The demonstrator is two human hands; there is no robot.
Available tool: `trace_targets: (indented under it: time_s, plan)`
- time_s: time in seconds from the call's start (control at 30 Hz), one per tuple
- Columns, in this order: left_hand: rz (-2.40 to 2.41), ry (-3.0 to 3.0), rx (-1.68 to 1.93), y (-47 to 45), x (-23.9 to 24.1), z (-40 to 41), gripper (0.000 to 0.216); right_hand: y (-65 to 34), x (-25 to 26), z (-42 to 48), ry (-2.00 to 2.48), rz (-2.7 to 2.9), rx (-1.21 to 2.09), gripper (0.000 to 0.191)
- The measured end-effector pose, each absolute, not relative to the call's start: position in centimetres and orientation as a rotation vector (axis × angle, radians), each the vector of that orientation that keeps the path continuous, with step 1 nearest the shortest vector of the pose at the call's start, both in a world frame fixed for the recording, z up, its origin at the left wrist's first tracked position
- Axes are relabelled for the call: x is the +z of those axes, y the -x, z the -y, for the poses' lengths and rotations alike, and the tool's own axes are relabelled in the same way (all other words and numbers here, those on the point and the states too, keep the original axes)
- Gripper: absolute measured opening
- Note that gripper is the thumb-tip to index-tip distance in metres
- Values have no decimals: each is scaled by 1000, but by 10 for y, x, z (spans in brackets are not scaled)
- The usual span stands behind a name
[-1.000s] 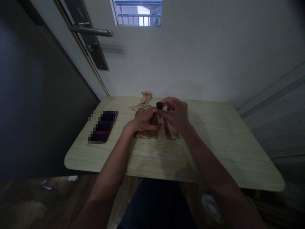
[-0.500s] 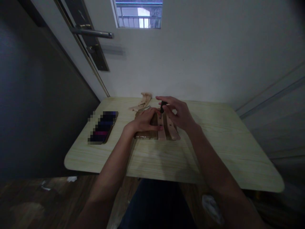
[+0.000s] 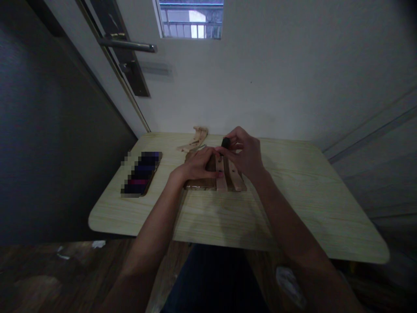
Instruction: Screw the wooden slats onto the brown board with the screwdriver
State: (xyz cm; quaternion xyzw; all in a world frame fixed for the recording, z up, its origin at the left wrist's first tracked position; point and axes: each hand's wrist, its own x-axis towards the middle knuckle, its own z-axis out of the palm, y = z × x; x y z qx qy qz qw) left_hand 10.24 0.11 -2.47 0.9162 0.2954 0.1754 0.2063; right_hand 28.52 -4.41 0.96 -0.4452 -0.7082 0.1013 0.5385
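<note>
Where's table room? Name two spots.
Bare: the pale grained table right of the right forearm, and its front, across to the left forearm. Crowded: middle, with left hand, right hand, stubby black object, tan holed strips, flat brown board; left, a dark rectangular phone.

The lower end of the black object (image 3: 225, 142) is hidden by the right hand (image 3: 246, 152); the left hand (image 3: 199, 165) covers part of the brown board (image 3: 199, 184); marks on the tan strip (image 3: 221, 184) are too small to tell, the phone (image 3: 143, 173) screen is pixelated, the window (image 3: 192, 21) cut off above
</note>
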Motion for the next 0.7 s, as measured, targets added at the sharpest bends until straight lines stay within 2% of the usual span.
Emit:
trace_targets:
  time_s: [0.13, 0.4, 0.7]
  plan:
    - [-792, -2542, 512, -102, -25, -1, 63, -289, 12, 46, 904, 1865, 219, 29]
    - [-820, -2561, 502, -101, -28, -3, 57, -296, 16, 49, 790, 2088, 234, 44]
    - [-831, -2544, 494, -102, -28, -2, 64, -292, 16, 46, 985, 1885, 298, 16]
